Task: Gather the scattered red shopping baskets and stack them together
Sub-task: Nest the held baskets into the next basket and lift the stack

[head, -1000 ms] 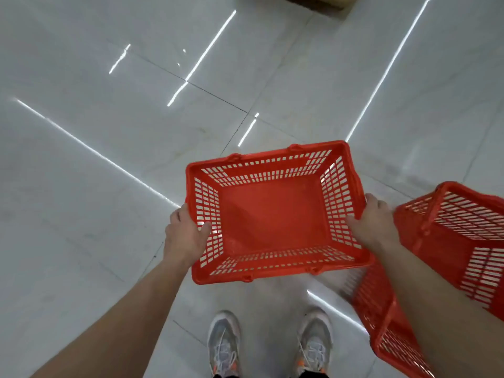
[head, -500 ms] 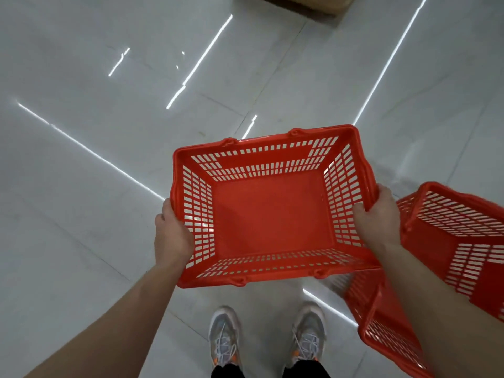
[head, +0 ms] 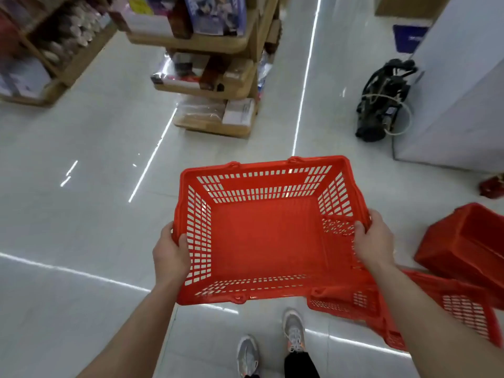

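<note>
I hold an empty red shopping basket [head: 266, 241] level in front of me, mouth up. My left hand [head: 170, 255] grips its left rim, thumb curled over the edge. My right hand [head: 375, 241] grips the right rim the same way. Below my right forearm a second red basket [head: 447, 309] lies on the floor, partly hidden by the arm. A third red basket [head: 469, 246] lies overturned at the right, its solid base showing.
A wooden shelf unit [head: 218, 64] with packaged goods stands ahead, another shelf [head: 41, 45] at the far left. A black machine with cables [head: 381, 102] sits beside a white cabinet [head: 458, 91]. A small red object [head: 492, 185] lies at the right edge. My shoes [head: 272, 347] stand on grey tiles.
My head has lifted, so the shelves and the cabinet came into view. The held basket stays in both hands. A third, overturned basket now shows at the right.
</note>
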`<state>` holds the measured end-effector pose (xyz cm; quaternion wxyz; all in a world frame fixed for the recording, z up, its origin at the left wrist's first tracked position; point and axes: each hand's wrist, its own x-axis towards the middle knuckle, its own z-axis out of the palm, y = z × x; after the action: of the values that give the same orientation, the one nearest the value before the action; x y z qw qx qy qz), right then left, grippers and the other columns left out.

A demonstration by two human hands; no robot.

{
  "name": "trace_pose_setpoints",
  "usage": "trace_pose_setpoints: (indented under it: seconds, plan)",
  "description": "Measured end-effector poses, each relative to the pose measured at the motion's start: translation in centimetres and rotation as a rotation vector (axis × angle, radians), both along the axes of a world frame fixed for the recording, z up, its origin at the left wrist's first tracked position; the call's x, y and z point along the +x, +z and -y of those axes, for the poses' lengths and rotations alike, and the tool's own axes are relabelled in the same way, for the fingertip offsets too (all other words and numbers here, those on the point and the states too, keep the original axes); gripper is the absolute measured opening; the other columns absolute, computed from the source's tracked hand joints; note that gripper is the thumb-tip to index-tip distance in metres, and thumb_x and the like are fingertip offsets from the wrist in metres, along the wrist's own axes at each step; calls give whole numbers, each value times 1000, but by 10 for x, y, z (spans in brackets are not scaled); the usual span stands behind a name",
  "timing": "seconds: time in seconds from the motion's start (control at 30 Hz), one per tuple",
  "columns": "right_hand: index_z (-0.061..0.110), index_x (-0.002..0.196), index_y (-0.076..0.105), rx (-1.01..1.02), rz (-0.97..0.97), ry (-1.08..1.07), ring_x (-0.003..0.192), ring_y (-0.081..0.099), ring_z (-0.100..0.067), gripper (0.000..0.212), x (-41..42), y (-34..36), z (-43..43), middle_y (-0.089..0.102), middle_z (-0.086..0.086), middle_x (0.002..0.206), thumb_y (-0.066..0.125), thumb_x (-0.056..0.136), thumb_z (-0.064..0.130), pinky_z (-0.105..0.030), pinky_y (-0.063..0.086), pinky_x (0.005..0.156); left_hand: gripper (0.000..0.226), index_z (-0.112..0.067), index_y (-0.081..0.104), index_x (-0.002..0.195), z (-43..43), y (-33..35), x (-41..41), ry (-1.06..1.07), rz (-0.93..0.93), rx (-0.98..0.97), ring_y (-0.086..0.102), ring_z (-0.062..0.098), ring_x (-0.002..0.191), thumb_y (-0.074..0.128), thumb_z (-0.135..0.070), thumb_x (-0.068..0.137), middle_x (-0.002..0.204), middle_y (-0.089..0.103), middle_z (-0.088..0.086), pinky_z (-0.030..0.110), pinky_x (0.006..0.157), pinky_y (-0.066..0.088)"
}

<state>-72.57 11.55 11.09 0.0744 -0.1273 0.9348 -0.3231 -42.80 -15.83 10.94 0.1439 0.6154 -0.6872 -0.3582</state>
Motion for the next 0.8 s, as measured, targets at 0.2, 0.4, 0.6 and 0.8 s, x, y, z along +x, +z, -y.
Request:
trace_pose_setpoints:
  seconds: [0.2,0.4,0.6,0.8]
  plan:
    - [2,124,59,-83,-57,-325,104,63,-43,33,47,94,-136,68,-24,113,59,91,2,-42,46,89,37,-31,45,137,-56,87,-57,-267,-85,11,71,20,85,49,-40,101,114,69,1,49,76,61]
    - [3,120,61,-74,-105,-598,102,62,-43,29,69,151,-274,69,-24,108,58,91,2,-42,46,87,36,-29,48,137,-158,138,-135,-521,-171,18,68,13,77,50,-34,101,111,69,-1,39,70,60]
    - [8,123,62,-74,-123,-823,103,63,-43,32,75,174,-418,66,-27,113,59,91,9,-42,47,90,36,-24,50,135,-286,160,-202,-770,-214,36,67,21,90,52,-26,100,112,67,1,44,82,58]
    - [11,124,63,-156,-126,-985,101,65,-37,34,73,185,-556,71,-16,109,58,91,10,-39,48,90,39,-18,52,136,-428,173,-268,-918,-221,9,66,29,101,55,-20,97,116,69,9,47,94,52]
